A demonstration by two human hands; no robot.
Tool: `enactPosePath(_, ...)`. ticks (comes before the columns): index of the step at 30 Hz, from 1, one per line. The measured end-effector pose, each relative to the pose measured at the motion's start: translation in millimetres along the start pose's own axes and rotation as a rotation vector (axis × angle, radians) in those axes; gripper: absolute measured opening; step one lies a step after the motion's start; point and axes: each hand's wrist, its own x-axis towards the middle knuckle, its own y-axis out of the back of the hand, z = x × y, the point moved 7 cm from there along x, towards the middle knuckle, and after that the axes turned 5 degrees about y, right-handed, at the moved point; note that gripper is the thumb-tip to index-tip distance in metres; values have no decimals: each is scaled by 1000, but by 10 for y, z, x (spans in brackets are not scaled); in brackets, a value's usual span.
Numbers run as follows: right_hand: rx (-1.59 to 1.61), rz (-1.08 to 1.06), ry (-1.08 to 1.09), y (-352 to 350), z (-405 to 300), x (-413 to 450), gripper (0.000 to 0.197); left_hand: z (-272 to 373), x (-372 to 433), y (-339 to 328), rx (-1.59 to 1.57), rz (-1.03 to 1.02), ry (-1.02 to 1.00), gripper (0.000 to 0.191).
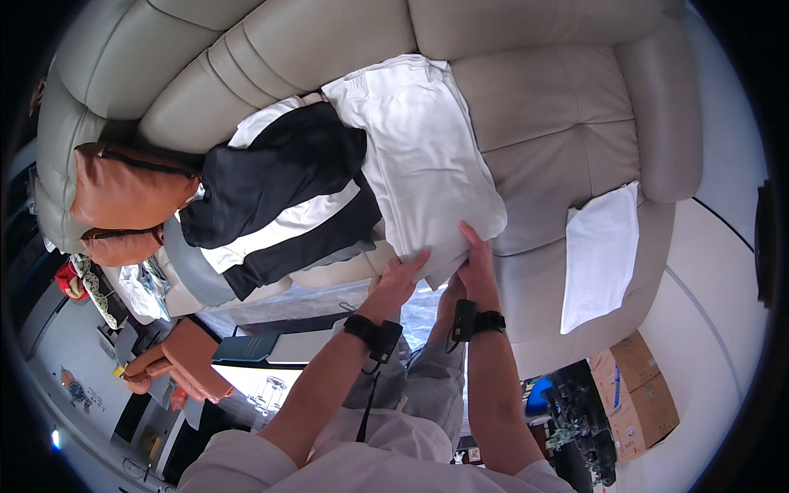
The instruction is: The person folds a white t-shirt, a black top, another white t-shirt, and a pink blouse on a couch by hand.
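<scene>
White trousers (431,148) lie lengthwise on the leather sofa, the elastic waistband towards the backrest and the leg ends at the front edge. My left hand (400,277) grips the lower hem at its left corner, thumb on top. My right hand (478,256) holds the same end on the right, its thumb over the cloth and the fingers hidden beneath. To the left, black garments (283,166) and white ones overlap in a pile that touches the trousers. A folded white cloth (601,259) rests on the sofa seat at the right.
Orange-brown cushions (132,188) lean at the sofa's left end, with crumpled light clothing (145,286) near them. Behind me at the lower left are a table with a dark green folder (245,348) and an orange-brown chair (191,360). Cardboard boxes (638,397) stand at the lower right.
</scene>
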Motion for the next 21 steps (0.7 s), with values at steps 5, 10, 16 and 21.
enactPosePath(5, -162, 127, 243, 68, -383, -79, 60, 681, -443, -693, -380, 36, 349, 58)
enactPosePath(10, -296, 107, 273, 293, -536, -273, 58, 1046, -654, -781, 130, -87, 155, 59)
enactPosePath(16, -370, 91, 381, 776, -683, -554, 54, 1087, -588, -585, 1111, -124, -37, 37)
enactPosePath(21, -388, 89, 381, 1091, -767, -785, 53, 1532, -243, -315, 1131, 159, -597, 23)
